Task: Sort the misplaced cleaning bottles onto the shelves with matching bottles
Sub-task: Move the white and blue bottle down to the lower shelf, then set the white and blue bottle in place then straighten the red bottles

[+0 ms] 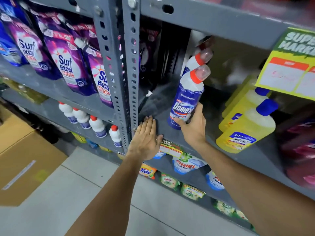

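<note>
Grey metal shelves point(179, 137) with perforated uprights point(126, 82) fill the view, and the shelf board has bare, dusty space left of the blue Domex bottle point(185, 103). This glossy plastic bottle with a red collar and clear cap stands near the front edge; a second similar bottle point(196, 60) stands just behind it. The right hand point(192, 128) wraps its fingers around the bottle's lower part. The left hand point(146, 138) lies flat on the shelf edge beside the upright, fingers straight and together, holding nothing. Smooth yellow bottles point(245, 128) with blue caps stand to the right, well apart.
</note>
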